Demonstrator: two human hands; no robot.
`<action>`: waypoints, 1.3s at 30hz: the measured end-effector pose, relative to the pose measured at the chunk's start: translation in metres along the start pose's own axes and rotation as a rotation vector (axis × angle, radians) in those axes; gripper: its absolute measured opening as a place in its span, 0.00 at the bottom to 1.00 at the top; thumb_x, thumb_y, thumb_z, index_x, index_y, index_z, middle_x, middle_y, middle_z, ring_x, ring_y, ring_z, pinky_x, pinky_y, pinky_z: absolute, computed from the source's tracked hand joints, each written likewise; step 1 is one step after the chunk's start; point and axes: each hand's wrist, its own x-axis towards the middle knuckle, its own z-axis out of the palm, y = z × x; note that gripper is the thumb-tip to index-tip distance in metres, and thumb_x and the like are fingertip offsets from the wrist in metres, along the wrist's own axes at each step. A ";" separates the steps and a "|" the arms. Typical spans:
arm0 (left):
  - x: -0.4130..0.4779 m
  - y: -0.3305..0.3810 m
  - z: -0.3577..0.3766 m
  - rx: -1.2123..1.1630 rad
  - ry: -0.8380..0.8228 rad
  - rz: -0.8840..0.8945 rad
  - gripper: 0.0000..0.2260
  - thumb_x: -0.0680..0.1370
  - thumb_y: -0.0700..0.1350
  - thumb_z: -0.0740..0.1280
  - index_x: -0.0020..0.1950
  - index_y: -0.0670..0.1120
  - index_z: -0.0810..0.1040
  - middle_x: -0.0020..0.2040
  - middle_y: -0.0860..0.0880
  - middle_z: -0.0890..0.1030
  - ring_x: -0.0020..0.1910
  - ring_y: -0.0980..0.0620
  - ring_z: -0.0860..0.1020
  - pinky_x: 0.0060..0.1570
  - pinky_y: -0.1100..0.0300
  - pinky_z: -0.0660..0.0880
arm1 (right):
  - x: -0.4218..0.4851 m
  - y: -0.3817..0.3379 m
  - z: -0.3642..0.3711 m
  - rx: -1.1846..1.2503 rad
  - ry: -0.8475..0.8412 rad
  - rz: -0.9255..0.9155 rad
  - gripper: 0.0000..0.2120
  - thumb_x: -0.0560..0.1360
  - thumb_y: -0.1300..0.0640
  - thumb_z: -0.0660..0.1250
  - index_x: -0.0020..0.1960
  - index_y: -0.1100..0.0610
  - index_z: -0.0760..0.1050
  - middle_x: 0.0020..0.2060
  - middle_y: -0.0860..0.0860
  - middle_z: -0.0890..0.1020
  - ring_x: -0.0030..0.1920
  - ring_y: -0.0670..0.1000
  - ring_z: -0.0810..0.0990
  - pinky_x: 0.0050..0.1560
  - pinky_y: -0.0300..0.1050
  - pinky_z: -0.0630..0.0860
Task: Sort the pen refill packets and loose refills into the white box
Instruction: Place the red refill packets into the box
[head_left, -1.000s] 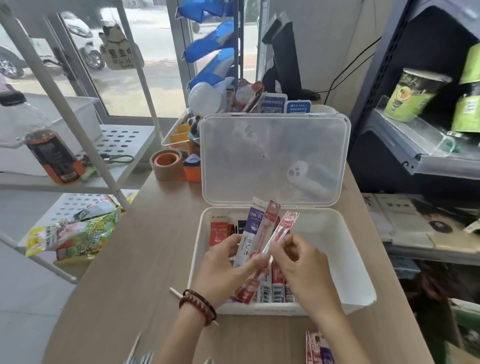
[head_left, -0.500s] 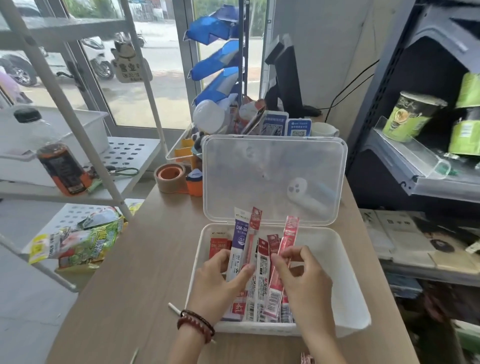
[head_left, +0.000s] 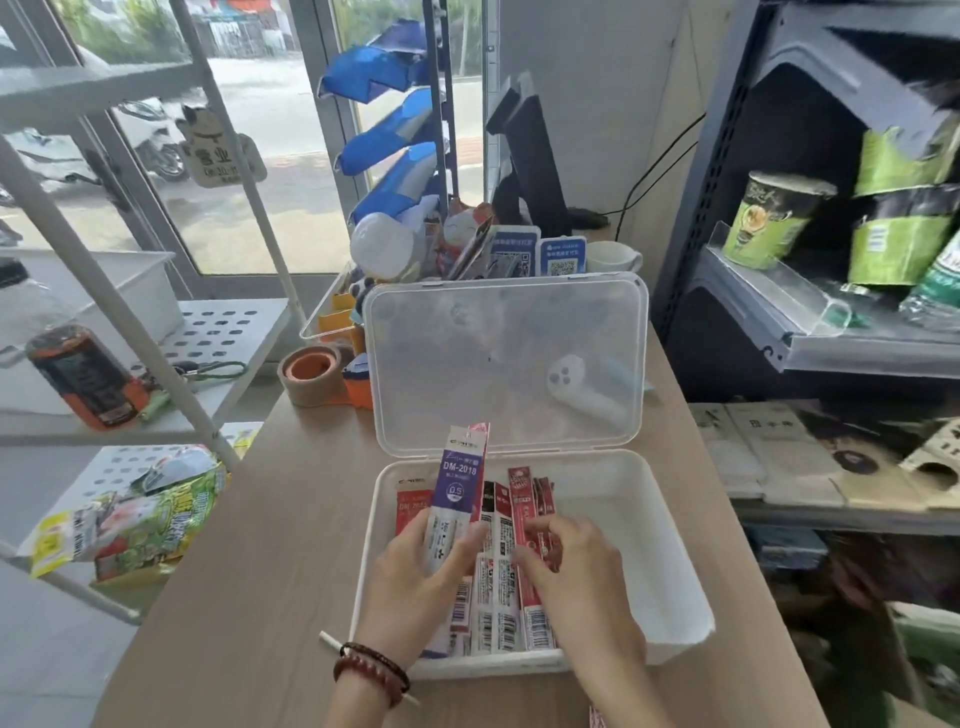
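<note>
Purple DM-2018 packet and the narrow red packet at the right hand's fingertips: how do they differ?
The purple packet is wider than the slim red packet. The left hand grips the purple packet raised, its top past the white box's back rim; the right hand pinches the red packet low among those in the box. Both are long and printed.

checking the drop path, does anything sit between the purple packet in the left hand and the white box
No barrier: the lid is open behind the white box. The purple DM-2018 packet, gripped by the left hand, hangs over red refill packets in the box's left half; the right hand pinches one beside it.
</note>
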 end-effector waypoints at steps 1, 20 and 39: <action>-0.001 0.001 0.000 0.000 -0.001 0.000 0.19 0.67 0.63 0.65 0.50 0.52 0.77 0.44 0.54 0.84 0.42 0.57 0.83 0.44 0.55 0.81 | 0.000 -0.001 -0.001 0.033 0.016 -0.009 0.11 0.76 0.44 0.67 0.57 0.43 0.77 0.52 0.39 0.76 0.49 0.38 0.76 0.55 0.35 0.74; -0.004 0.006 -0.001 -0.042 0.091 0.043 0.08 0.75 0.53 0.66 0.47 0.51 0.79 0.33 0.53 0.80 0.24 0.63 0.75 0.24 0.72 0.69 | -0.009 -0.014 -0.019 0.347 -0.003 0.049 0.15 0.75 0.59 0.71 0.58 0.45 0.75 0.41 0.44 0.83 0.39 0.38 0.83 0.34 0.35 0.80; -0.005 0.009 -0.002 0.039 0.096 0.041 0.06 0.76 0.47 0.67 0.52 0.50 0.79 0.43 0.52 0.82 0.37 0.57 0.81 0.32 0.66 0.78 | -0.002 -0.002 -0.004 -0.082 0.039 -0.012 0.18 0.81 0.56 0.57 0.66 0.38 0.69 0.58 0.41 0.77 0.48 0.42 0.77 0.46 0.37 0.77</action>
